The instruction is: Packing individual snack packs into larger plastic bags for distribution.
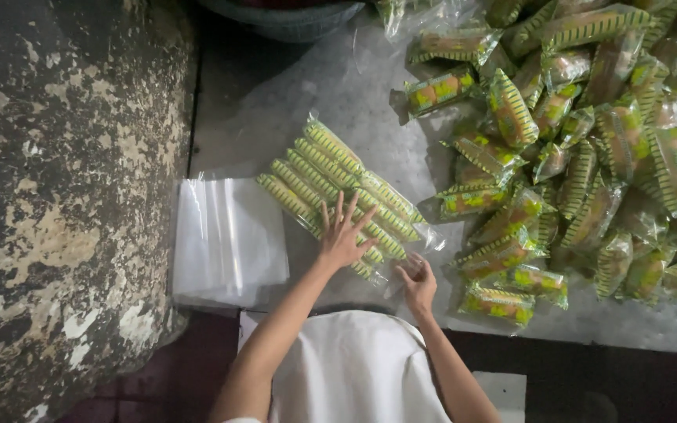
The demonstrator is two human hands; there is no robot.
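Grey and scuffed, the worktop [338, 86] runs beside a rough, peeling wall [56, 196]. On it, just ahead of the person, lies a clear bag [346, 196] packed with a neat row of green-and-yellow wrapped snacks, slanting from upper left to lower right. The left hand [342, 235] presses flat on the bag near its lower end, fingers spread wide, clasping nothing. The right hand [418, 283] is at the bag's open mouth, its fingers curled around the loose plastic edge there; how firm that grip is cannot be told. Just left of the bag sits a stack of empty clear bags [229, 239]. To the right a big loose heap of wrapped snacks [589, 157] spreads over the worktop. As a judgement, the row inside could slide or buckle if the flat hand lifts while the mouth is pulled, and the end pieces could slip out.
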